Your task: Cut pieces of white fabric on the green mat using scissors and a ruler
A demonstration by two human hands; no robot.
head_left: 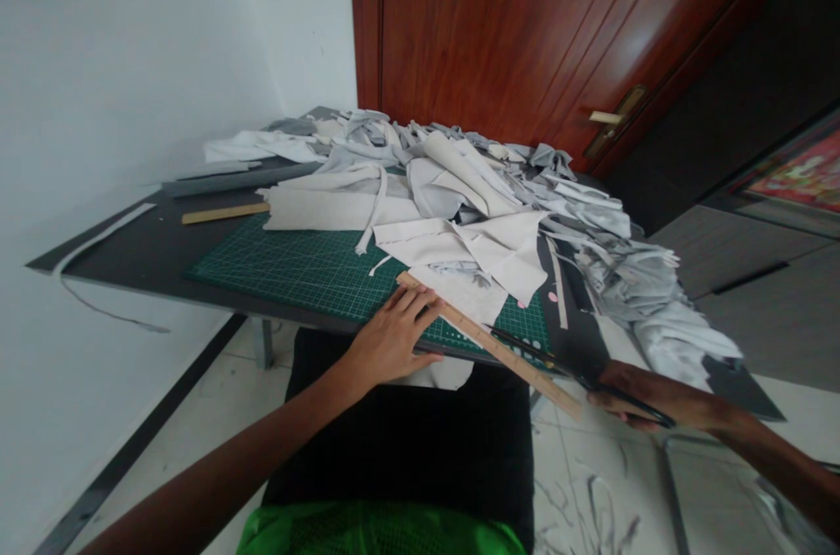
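Note:
My left hand [397,332] lies with its fingers stretched out across the upper end of a wooden ruler [518,364], over pale cloth. The ruler slants down to the right and sticks out past the table's front edge. In my right hand [647,397] is a pair of black scissors [584,377], its blades pointing left along the ruler near the cloth edge. A piece of off-white cloth [459,291] lies beneath the ruler, and a pale flap [437,374] hangs below the table edge by my left hand.
A green cutting mat [276,266] lies on the dark table [131,244]. Heaped pale and grey cloth scraps [367,139] cover the back and right side. A second wooden ruler [223,214] rests at left. Scraps [600,511] litter the floor; a wooden door [492,30] stands behind.

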